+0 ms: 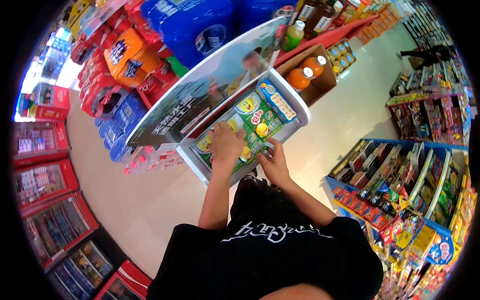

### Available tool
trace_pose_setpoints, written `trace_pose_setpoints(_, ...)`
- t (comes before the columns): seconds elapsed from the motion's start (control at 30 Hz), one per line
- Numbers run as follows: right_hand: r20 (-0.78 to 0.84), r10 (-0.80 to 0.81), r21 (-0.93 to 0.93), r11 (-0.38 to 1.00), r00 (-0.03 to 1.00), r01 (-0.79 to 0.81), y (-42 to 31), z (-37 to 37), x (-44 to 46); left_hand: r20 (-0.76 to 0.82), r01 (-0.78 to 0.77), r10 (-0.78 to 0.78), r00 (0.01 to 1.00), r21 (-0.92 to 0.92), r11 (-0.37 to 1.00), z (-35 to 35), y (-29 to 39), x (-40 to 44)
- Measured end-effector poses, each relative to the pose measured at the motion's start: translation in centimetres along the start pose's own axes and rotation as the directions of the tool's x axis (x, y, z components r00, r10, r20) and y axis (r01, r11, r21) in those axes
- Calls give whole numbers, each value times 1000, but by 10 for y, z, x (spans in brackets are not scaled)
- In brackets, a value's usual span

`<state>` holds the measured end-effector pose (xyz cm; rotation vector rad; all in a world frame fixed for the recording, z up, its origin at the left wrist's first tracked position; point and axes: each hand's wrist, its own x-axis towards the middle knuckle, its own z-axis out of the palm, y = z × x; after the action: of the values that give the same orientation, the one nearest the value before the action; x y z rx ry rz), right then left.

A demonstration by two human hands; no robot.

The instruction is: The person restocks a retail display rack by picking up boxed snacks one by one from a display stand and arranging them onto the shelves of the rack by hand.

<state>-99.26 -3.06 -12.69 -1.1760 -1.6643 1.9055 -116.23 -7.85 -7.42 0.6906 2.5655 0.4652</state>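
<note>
Several green packs (260,131) with yellow cartoon characters lie side by side in a white tray (292,131) in front of me. A blue pack (278,101) sits at the tray's far right end. My left hand (228,144) rests on top of the green packs, palm down with fingers spread over them; it hides part of their prints. At the tray's near edge is my right hand (274,162), its fingers bent and apart beside the green packs. I cannot see it holding anything.
A printed upright panel (200,100) rises behind the tray. Beyond it are blue wrapped drink packs (195,30) and red cartons. A cardboard box (320,82) with orange bottles (300,78) stands right of the tray. Snack shelves (400,185) stand at the right, red-framed coolers (47,185) at the left.
</note>
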Motion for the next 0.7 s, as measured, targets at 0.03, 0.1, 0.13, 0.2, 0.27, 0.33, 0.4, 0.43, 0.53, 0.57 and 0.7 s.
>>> trace_pose_setpoints(0.03,-6,37,101,994,999,-36,2,-2,-2,-41,-12,12,999,-6,1000,3,-2,1)
trace_pose_setpoints(0.1,-22,13,93,996,1000,-11,4,-3,-7,-36,3,-3,999,-5,1000,-4,5,1)
trace_pose_setpoints(0.13,-31,1,89,996,1000,2,3,-3,-10,-6,24,-24,1000,11,1000,-3,7,1)
trace_pose_setpoints(0.2,-39,-4,101,995,999,8,2,-4,-13,44,72,-74,996,49,996,-4,10,1)
trace_pose_setpoints(0.27,-53,-57,195,979,997,66,3,-1,-16,28,55,-56,998,4,998,-9,9,-1)
trace_pose_setpoints(0.33,-23,-55,209,976,998,58,-1,-5,-21,-68,2,-9,998,-94,996,-11,7,-6)
trace_pose_setpoints(0.4,23,-42,303,953,999,33,-5,-11,-35,-164,-127,84,983,-277,953,-13,14,-19)
trace_pose_setpoints(0.43,33,17,300,954,999,-26,-27,-18,-48,-218,-219,150,964,-335,917,-15,19,-32)
trace_pose_setpoints(0.53,0,-53,490,871,999,46,-30,-37,-79,-340,-399,279,898,-365,841,-29,52,-97)
trace_pose_setpoints(0.57,-25,-106,472,875,994,105,-29,-49,-90,-383,-459,326,865,-337,822,-29,60,-120)
trace_pose_setpoints(0.7,-130,-198,432,871,972,235,-36,-114,-164,-421,-704,576,700,-274,656,-4,99,-212)
